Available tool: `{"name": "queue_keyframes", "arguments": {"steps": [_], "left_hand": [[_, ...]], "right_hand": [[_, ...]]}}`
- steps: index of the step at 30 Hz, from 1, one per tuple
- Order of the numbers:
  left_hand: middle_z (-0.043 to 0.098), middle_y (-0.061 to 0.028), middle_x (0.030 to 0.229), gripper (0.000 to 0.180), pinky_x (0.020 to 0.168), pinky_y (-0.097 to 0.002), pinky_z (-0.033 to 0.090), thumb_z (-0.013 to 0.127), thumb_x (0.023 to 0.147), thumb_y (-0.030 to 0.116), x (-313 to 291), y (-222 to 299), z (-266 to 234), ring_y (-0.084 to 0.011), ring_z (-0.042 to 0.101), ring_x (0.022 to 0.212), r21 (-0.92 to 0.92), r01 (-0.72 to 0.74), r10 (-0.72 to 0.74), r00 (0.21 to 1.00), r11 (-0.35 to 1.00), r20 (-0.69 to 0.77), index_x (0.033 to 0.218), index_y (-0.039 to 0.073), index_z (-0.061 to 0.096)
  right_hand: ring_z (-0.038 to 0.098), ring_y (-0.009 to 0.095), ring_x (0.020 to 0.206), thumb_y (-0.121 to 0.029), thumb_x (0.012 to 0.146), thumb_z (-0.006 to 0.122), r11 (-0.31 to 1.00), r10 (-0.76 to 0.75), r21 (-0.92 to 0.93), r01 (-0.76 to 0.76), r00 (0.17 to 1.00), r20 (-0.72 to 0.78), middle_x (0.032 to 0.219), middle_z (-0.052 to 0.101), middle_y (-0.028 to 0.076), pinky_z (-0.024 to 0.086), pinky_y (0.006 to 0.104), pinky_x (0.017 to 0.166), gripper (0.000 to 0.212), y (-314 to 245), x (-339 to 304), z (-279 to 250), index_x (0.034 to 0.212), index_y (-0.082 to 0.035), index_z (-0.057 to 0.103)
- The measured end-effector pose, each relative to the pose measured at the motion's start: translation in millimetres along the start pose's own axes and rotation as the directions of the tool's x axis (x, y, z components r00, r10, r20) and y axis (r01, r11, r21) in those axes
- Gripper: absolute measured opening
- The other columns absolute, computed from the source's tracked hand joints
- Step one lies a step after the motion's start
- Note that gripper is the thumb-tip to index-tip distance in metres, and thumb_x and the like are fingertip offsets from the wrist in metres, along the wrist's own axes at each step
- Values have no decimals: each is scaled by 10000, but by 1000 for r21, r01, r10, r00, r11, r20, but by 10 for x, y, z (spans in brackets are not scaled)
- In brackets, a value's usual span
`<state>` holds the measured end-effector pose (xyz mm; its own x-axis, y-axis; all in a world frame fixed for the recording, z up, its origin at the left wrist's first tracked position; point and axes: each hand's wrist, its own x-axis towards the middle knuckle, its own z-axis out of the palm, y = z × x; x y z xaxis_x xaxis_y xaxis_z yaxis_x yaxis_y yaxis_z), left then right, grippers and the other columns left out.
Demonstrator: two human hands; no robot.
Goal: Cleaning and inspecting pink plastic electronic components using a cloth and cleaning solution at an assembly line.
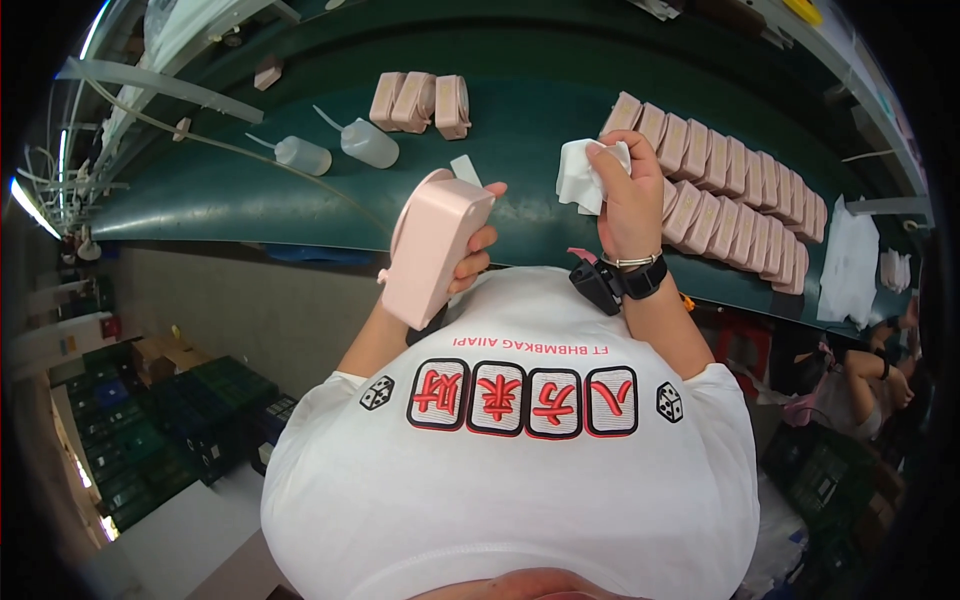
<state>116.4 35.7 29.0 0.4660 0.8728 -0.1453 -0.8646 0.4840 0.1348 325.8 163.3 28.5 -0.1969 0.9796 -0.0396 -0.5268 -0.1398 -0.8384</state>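
Note:
My left hand (475,262) is wrapped round a pale pink plastic housing (437,250), a boxy body with a round part along its left side. It is held up tilted over the near edge of the bench, and my palm is hidden behind it. A small white flat piece (465,170) shows just beyond it; I cannot tell whether it is attached. To the right, my right hand (634,205) pinches a folded white cloth (577,176) between thumb and fingers. The cloth is apart from the housing. Beside that hand stand two rows of similar pink housings (735,165).
Three more pink housings (415,102) stand farther back on the green bench (530,110). Two squeeze bottles (370,145) with thin spouts lie left of them. White sheets (850,262) lie at the right end. Another person's arm (868,385) shows at far right; dark crates (215,405) are stacked at left.

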Motion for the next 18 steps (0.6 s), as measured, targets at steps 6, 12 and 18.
{"name": "queue_keyframes", "arguments": {"steps": [6, 12, 18], "left_hand": [[481, -121, 837, 815, 481, -299, 444, 493, 916, 593, -81, -48, -151, -204, 505, 569, -74, -93, 113, 938, 993, 327, 1481, 31, 324], [494, -122, 885, 744, 504, -300, 462, 536, 913, 519, -160, 26, 71, -206, 516, 584, -34, -102, 107, 968, 994, 226, 1457, 37, 380], [538, -126, 1020, 630, 604, -296, 529, 611, 907, 336, 71, 94, -42, -222, 616, 715, -706, 19, 171, 965, 707, 198, 1415, 25, 407]], "right_hand": [[637, 123, 797, -70, 890, 663, 998, 40, -59, -38, 999, 28, 911, 637, 30, 524, 256, 653, 147, -65, -20, 23, 1013, -88, 586], [635, 121, 805, -79, 898, 654, 994, 65, -88, -62, 997, 36, 915, 636, 28, 519, 254, 663, 129, 15, -57, 117, 1011, -90, 593], [630, 121, 819, -86, 903, 644, 993, 77, -87, -75, 997, 23, 920, 636, 28, 515, 255, 687, 137, 94, -45, 212, 1031, -85, 598]]}}
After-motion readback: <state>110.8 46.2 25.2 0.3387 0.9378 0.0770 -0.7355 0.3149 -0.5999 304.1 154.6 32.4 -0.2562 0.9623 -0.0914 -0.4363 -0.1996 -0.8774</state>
